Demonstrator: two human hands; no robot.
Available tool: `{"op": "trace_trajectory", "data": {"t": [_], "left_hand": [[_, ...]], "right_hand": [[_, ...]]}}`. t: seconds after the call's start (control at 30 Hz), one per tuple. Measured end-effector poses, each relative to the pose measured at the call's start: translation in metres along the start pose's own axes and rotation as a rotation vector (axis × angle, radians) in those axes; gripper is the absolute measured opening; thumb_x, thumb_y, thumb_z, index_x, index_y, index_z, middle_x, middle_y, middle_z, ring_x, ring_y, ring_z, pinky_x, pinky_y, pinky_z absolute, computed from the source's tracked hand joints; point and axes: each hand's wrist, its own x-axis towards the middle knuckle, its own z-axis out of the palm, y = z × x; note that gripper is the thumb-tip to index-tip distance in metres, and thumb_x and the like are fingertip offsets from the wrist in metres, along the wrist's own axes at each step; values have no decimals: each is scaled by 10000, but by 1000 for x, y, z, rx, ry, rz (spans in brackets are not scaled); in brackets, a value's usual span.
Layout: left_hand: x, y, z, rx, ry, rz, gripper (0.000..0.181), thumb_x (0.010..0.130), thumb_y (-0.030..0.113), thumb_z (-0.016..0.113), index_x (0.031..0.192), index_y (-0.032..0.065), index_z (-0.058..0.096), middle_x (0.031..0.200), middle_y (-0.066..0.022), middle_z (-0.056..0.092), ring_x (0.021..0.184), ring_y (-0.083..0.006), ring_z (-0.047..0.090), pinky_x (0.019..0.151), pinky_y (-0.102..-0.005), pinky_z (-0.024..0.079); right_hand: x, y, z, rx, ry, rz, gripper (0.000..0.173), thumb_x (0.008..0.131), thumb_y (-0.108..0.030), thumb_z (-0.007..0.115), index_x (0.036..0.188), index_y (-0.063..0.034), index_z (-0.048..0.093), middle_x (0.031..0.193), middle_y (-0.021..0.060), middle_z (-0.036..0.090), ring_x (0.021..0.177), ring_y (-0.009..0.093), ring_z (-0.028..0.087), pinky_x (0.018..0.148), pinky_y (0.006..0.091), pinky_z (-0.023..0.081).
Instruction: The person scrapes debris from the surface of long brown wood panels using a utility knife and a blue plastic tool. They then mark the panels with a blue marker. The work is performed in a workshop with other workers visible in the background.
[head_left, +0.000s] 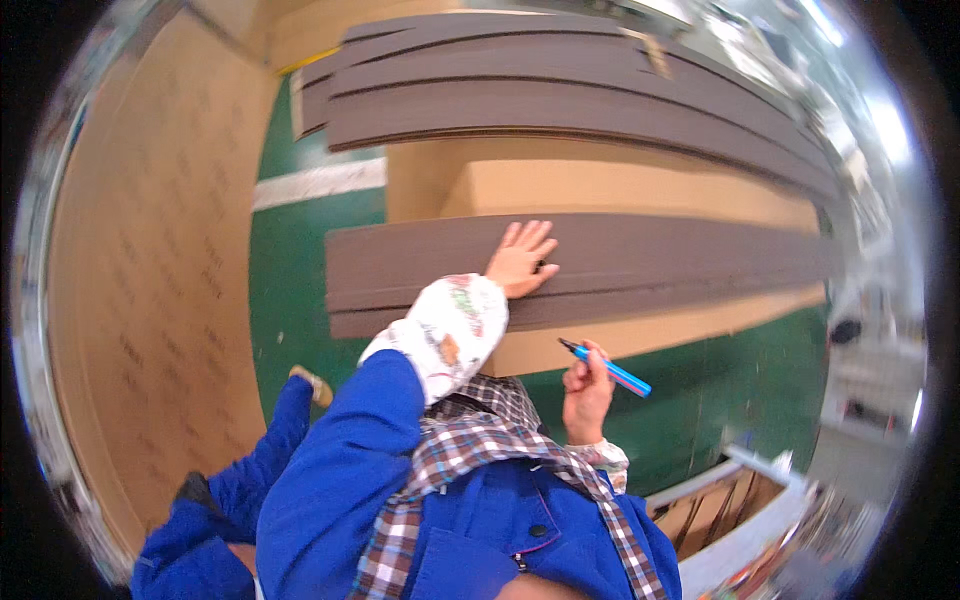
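My left hand (523, 259) is pressed palm down, fingers spread, on a long dark brown board (435, 251). A second brown board (375, 324) shows as a strip along the near side of the first. Both lie across a large cardboard box (547, 351). My right hand (587, 401) grips a blue marker pen (619, 375) just in front of the box's near edge. The pen's dark tip points up and left towards the boards, apart from them.
More brown boards (480, 97) lie stacked on the far side of the box. At left stands a tall cardboard sheet (157, 262) bearing print. A co-worker in blue (225, 502) is close at lower left. A container (720, 495) with cardboard inside stands at lower right on the green floor (750, 375).
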Motion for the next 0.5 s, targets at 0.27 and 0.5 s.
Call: {"op": "trace_trajectory", "data": {"t": [0.27,0.5], "left_hand": [[-132,-21,-103,247,249,-363,515,855,361,587,1271,66,513,1448,-175,326,1353,-341,275,1116,-479,186],[-267,-87,-216,537,993,-758,415,899,245,542,1206,-33,522,1285,-202,507,1203,-384,447,1043,-477,295]], "right_hand": [[-16,-31,14,-72,-179,44,249,923,-196,531,1094,-15,551,622,-25,442,482,53,338,442,212,259],[-9,-8,81,-266,-374,99,252,910,-168,557,1106,-10,571,644,-31,442,521,41,337,450,194,239]]}}
